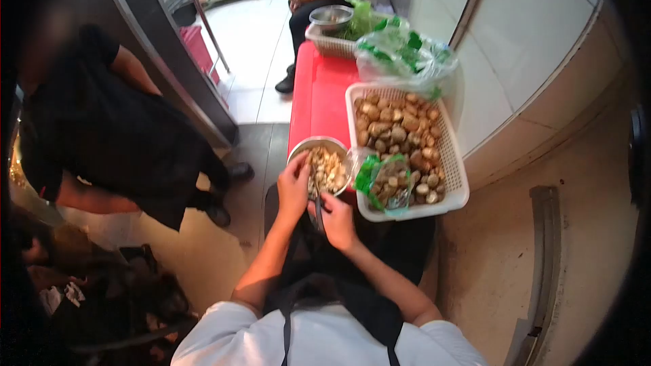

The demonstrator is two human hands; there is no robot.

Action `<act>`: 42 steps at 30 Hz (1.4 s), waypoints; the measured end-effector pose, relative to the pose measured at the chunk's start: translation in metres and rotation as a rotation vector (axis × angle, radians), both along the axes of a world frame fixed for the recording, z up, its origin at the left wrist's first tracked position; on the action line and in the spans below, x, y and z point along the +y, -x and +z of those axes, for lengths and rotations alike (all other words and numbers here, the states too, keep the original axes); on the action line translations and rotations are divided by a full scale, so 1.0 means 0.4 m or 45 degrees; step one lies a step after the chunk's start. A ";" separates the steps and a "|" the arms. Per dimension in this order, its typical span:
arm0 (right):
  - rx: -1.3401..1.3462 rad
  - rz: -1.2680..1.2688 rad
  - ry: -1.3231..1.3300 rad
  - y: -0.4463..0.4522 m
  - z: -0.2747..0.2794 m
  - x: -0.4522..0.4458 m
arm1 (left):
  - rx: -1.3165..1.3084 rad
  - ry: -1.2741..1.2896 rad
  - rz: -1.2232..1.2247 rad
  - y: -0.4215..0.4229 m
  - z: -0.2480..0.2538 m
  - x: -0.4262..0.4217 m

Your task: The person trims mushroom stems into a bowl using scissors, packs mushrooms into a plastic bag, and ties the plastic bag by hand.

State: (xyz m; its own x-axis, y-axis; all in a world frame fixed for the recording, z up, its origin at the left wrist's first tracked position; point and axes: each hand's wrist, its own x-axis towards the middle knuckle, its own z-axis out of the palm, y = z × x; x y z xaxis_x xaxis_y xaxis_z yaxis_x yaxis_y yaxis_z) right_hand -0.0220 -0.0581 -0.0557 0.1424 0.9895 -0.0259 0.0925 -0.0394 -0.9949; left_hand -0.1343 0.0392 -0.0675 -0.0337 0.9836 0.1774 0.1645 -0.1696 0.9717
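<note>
Tiled wall (502, 68), pale, alongside a red bench (319, 98). At the near end: 1 metal bowl (330, 140), holding cut mushroom pieces (331, 171). Right grip (337, 220): closed around 1 pair of scissors (318, 211), black-handled, blades toward the bowl. Left grip (294, 181): over the bowl's left side, fingers bent inward near the blades; whether it pinches a piece, cannot tell. Just right of the bowl: 1 white basket (458, 171), perforated, filled with whole brown mushrooms (397, 118); at its near left corner, 1 clear-and-green bag (367, 175), mushrooms showing through. Farther along: 1 clear bag (434, 61) with greenery, beside 1 smaller basket (329, 45) carrying 1 small bowl (331, 16) and leafy greens (359, 24). Other persons: 1 in black (129, 135), standing at left; 1 in dark trousers (304, 27), seated beyond the bench.
</note>
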 end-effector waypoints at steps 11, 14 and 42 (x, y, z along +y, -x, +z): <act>0.808 0.079 0.430 -0.015 -0.004 -0.018 | -0.156 0.189 0.013 0.045 0.051 0.008; 0.717 0.119 0.377 -0.015 -0.031 -0.030 | -0.130 0.064 -0.040 -0.010 0.105 0.031; 0.377 0.318 0.020 -0.118 -0.145 -0.115 | 1.743 -1.204 -0.870 -0.351 0.225 -0.099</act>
